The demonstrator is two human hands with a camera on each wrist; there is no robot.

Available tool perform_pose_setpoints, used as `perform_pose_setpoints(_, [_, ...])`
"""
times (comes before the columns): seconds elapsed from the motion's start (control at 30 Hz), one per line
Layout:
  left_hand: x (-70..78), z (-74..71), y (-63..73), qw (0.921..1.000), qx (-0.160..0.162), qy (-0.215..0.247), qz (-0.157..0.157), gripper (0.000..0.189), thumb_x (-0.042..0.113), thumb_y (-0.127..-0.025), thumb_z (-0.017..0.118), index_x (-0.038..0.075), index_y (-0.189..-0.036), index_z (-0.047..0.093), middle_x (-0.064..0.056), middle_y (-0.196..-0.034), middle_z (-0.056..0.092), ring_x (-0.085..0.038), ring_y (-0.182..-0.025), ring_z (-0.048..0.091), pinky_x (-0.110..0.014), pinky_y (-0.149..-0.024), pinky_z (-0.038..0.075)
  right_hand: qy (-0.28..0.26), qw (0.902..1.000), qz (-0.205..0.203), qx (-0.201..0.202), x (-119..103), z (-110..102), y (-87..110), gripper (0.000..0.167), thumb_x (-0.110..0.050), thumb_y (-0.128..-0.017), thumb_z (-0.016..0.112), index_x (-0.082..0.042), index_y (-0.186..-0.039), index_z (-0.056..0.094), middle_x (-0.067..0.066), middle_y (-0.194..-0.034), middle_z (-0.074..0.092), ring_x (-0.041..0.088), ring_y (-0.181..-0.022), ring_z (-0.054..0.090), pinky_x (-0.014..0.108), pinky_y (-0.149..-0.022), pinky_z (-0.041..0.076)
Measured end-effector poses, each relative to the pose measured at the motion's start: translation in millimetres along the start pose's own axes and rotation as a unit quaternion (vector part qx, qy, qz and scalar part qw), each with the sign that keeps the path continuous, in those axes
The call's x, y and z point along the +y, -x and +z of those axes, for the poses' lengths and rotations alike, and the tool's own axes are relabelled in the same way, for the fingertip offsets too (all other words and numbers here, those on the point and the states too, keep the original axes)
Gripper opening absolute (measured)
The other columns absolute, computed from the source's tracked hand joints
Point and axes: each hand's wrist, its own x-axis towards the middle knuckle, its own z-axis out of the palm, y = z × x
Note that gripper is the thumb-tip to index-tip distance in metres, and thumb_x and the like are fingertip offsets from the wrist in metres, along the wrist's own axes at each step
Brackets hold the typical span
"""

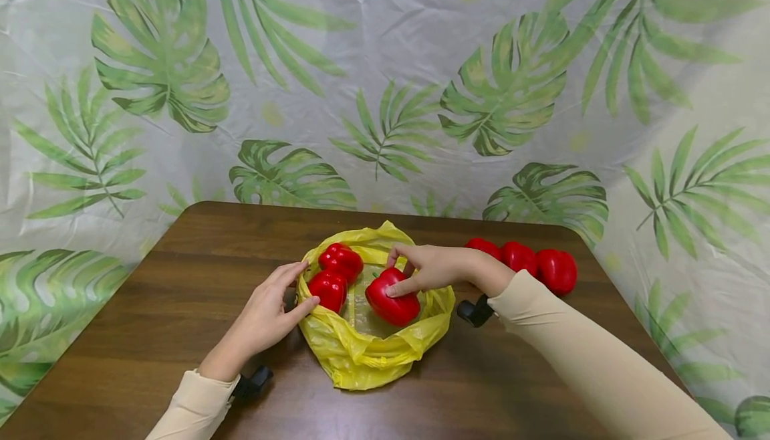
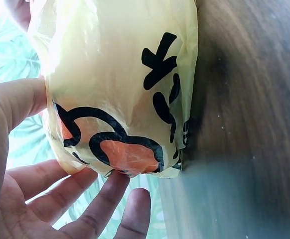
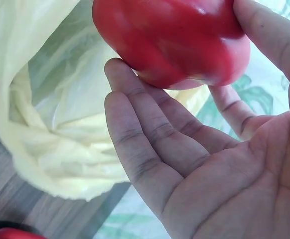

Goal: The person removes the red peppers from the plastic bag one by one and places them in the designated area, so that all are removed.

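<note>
Caught in the left-wrist view alone black markings point(image 2: 160, 69) and an orange print point(image 2: 132, 155) across the side of a yellow bag point(image 2: 105, 69). Showed only from the head two glossy red peppers point(image 1: 341, 263) inside it, plus a full row of three red peppers point(image 1: 519, 257) near the far right corner of the table point(image 1: 210, 266). Pinched the held pepper point(image 1: 388, 309) between thumb and fingers of the right hand point(image 1: 434, 265) — within the bag's mouth, right of the inside pair. Held the bag's left rim in the left hand point(image 1: 269, 311) — left of that pepper and apart from it.
</note>
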Motion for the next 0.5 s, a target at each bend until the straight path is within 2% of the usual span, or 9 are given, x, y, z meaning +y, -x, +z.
perform_pose_setpoints(0.3, [-1.3,-0.5,-0.9,1.0000,-0.005,0.004,-0.007,0.068,0.027,-0.099,0.079,-0.003,-0.155,0.053,-0.021,-0.154,0.058,-0.041,-0.136,0.062,-0.058,-0.108,0.055,0.001,0.9998,0.001,0.022,18.0,-12.6,14.1,0.055,-0.047,-0.100,0.075,-0.018,-0.138,0.047,0.012,-0.130,0.068,0.022,-0.110,0.068,0.041,-0.095,0.058])
perform_pose_setpoints(0.5, [-2.7,-0.1,-0.9,0.9999,-0.005,0.003,-0.009,0.068,0.026,-0.099,0.079,-0.002,-0.155,0.053,-0.020,-0.155,0.058,-0.040,-0.134,0.064,-0.057,-0.108,0.055,-0.021,0.9991,-0.017,0.033,27.7,-19.7,24.2,0.055,-0.046,-0.101,0.074,-0.016,-0.138,0.046,0.012,-0.131,0.070,0.022,-0.112,0.070,0.042,-0.095,0.059])
